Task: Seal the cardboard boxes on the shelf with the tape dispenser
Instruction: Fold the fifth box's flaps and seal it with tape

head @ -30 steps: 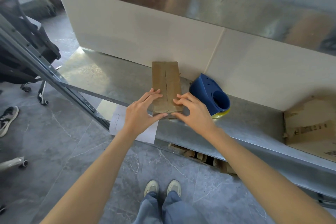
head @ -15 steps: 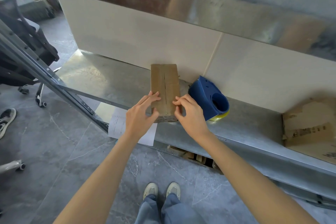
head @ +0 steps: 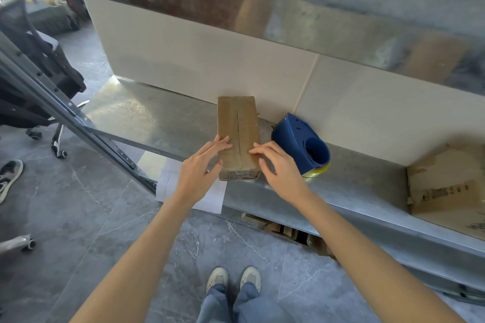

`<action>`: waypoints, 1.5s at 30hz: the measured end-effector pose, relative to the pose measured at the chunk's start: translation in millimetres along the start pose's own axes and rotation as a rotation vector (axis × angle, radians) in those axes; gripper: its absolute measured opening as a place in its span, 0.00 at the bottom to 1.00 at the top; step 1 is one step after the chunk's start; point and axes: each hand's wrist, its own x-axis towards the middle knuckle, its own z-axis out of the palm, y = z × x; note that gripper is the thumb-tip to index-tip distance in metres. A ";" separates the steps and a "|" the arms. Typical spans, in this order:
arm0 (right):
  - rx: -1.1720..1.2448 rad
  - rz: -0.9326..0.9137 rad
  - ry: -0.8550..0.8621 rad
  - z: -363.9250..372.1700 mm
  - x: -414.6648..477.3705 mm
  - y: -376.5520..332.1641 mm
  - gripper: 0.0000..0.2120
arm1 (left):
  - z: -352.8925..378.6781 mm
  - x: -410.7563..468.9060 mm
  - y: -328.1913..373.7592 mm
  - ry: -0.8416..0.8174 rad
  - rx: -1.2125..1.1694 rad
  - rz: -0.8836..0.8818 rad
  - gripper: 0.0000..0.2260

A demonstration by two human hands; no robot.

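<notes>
Narrow brown cardboard box (head: 237, 136), grey metal shelf (head: 157, 118): your left hand (head: 200, 173) and right hand (head: 279, 166) press its flaps, fingers extended. Blue plastic tape dispenser (head: 296, 139) at 3 o'clock.

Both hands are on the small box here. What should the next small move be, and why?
Probably the right hand should leave the cardboard box and reach for the blue tape dispenser just beside it, while the left hand presses the flaps down. The centre seam shows no tape, and the dispenser lies untouched on the shelf.
</notes>
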 end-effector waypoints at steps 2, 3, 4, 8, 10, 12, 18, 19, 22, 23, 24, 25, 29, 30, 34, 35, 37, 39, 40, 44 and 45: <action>0.017 0.012 0.000 -0.4 0.5 0.4 0.12 | -3.5 0.6 -1.3 -0.033 -0.037 -0.014 0.19; 0.022 0.019 -0.005 -1.3 1.1 0.2 0.12 | -5.0 1.0 -2.2 -0.051 -0.050 -0.020 0.19; 0.025 0.024 -0.018 -2.9 1.6 0.1 0.12 | -6.6 1.4 -3.1 -0.072 -0.059 -0.023 0.18; 0.014 0.044 -0.158 -15.9 1.1 -0.7 0.18 | -12.8 1.6 -3.1 -0.137 -0.062 -0.042 0.23; -0.027 0.060 -0.203 -20.2 2.4 -1.2 0.23 | -12.1 1.1 -1.8 -0.132 -0.039 -0.027 0.25; -0.062 0.064 -0.192 -20.2 4.9 -2.8 0.24 | -8.1 0.7 -1.3 -0.092 -0.030 -0.009 0.25; 0.003 0.051 -0.085 -12.7 5.1 -2.5 0.16 | 1.0 -0.7 -6.0 -0.004 -0.055 0.024 0.24; 0.009 0.049 -0.076 -11.0 4.0 -1.4 0.15 | 1.7 -0.9 -5.8 0.002 -0.056 0.020 0.24; 0.022 0.036 -0.052 -6.5 3.5 0.9 0.13 | 2.8 -0.8 -4.9 0.024 -0.041 0.027 0.23; 0.026 0.029 -0.043 -5.1 3.7 1.1 0.12 | 3.0 -0.9 -4.4 0.035 -0.032 0.032 0.23; 0.030 0.022 -0.030 -3.8 4.0 1.0 0.11 | 3.1 -1.0 -4.0 0.049 -0.026 0.036 0.22; 0.035 0.018 -0.015 -2.8 4.4 1.1 0.11 | 3.3 -0.8 -3.1 0.063 -0.024 0.036 0.21; 0.059 0.027 0.044 -1.0 5.4 0.4 0.11 | 7.4 -1.2 -0.6 0.104 -0.056 0.034 0.18; 0.058 0.031 0.055 -0.1 6.6 -0.7 0.11 | 7.9 -1.2 -0.5 0.105 -0.065 0.030 0.18; 0.021 0.066 0.013 -1.8 12.6 -7.0 0.15 | 5.1 -1.0 -0.4 0.049 -0.072 0.014 0.14; 0.000 0.071 -0.034 -4.7 13.7 -7.0 0.17 | 2.8 -0.8 -0.1 0.022 -0.072 0.013 0.16; -0.016 0.090 -0.148 -11.7 12.9 -5.8 0.24 | -2.5 -0.4 -0.7 -0.038 -0.079 0.011 0.24; -0.017 0.084 -0.200 -16.9 10.6 -3.8 0.28 | -6.0 0.8 -0.5 -0.075 -0.057 0.023 0.29; -0.027 0.063 -0.203 -17.5 8.8 -2.1 0.27 | -6.3 0.6 -0.2 -0.075 -0.037 0.035 0.29; -0.061 -0.001 -0.186 -15.0 5.5 -0.7 0.24 | -3.9 -0.1 0.7 -0.048 -0.005 0.053 0.29; -0.056 0.000 -0.186 -15.3 5.6 -1.8 0.24 | -4.2 -0.1 0.8 -0.048 0.000 0.055 0.29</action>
